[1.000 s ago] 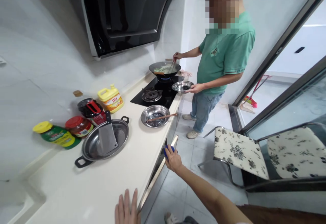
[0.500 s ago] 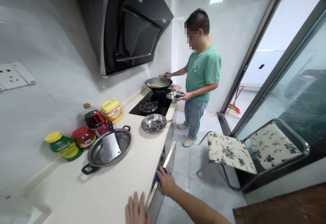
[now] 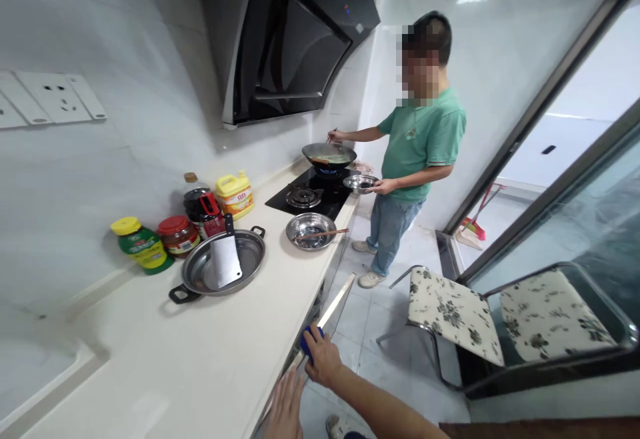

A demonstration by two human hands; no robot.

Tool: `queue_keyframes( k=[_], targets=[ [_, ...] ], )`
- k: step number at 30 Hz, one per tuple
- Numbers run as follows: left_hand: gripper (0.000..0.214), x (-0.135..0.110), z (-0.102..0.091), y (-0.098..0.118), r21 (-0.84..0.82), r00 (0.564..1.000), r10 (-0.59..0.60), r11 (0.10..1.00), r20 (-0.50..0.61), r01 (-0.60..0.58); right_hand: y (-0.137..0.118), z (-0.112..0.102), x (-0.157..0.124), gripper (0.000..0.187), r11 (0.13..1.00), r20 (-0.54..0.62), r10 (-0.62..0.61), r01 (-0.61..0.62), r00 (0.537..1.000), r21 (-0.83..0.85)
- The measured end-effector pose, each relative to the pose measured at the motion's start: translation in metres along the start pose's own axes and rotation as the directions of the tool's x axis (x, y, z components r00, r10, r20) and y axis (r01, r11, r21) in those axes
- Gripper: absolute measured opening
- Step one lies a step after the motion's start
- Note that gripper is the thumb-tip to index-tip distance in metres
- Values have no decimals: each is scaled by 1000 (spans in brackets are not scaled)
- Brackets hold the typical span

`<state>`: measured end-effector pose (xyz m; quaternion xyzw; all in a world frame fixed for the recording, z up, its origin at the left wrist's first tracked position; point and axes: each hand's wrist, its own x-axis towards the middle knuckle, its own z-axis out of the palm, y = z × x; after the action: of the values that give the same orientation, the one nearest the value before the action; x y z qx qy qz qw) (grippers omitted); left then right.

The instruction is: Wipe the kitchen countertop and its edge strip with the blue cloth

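Note:
My right hand (image 3: 321, 359) grips a small blue object (image 3: 305, 344) against the top edge of an open drawer front (image 3: 335, 303) below the white counter (image 3: 210, 346). My left hand (image 3: 285, 407) lies flat with fingers together at the counter's front edge, holding nothing. On the counter a steel two-handled pan (image 3: 253, 258) holds a cleaver (image 3: 225, 258). Farther along stands a steel bowl (image 3: 309, 230) with a wooden utensil across it.
Another person in a green shirt (image 3: 419, 149) stirs a wok (image 3: 329, 155) on the black gas hob (image 3: 313, 194) and holds a steel bowl (image 3: 361, 183). Jars and bottles (image 3: 175, 232) line the wall. A floral-cushioned chair (image 3: 453, 312) stands on the tiled floor by a glass door.
The view has swung and lifted, so the range hood and wall sockets show more. My right hand has slid toward me along the drawer edge with the blue object. My left hand has stayed at the counter edge.

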<state>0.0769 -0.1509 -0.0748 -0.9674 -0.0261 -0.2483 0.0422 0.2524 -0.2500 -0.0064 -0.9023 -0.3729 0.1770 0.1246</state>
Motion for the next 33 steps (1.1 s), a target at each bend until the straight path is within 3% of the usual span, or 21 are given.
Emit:
queue_keyframes(
  k=[2, 6, 12, 18, 24, 28, 33],
  targets=[
    [96, -2, 8, 8, 5, 994, -94, 996, 55, 94, 10, -2, 0, 86, 999, 28, -48, 49, 998, -17],
    [100, 4, 17, 21, -79, 940, -290, 948, 180, 308, 36, -10, 7, 84, 981, 56, -194, 195, 979, -13],
    [100, 20, 4, 30, -153, 865, -368, 886, 342, 437, 78, -21, 30, 84, 963, 76, -270, 268, 960, 43],
    [98, 27, -12, 37, -137, 788, -427, 837, 443, 531, 137, -54, 64, 80, 993, 79, -114, 112, 990, 29],
    [100, 29, -20, 41, -138, 756, -425, 822, 497, 553, 194, -102, 100, 78, 997, 63, 56, -52, 996, -65],
    [99, 33, -25, 47, -136, 733, -451, 799, 508, 586, 185, -100, 100, 76, 993, 40, 88, -84, 995, -88],
    [103, 36, -27, 52, -173, 738, -429, 793, 521, 584, 130, -67, 64, 78, 993, 38, 69, -65, 997, -97]
  ],
)
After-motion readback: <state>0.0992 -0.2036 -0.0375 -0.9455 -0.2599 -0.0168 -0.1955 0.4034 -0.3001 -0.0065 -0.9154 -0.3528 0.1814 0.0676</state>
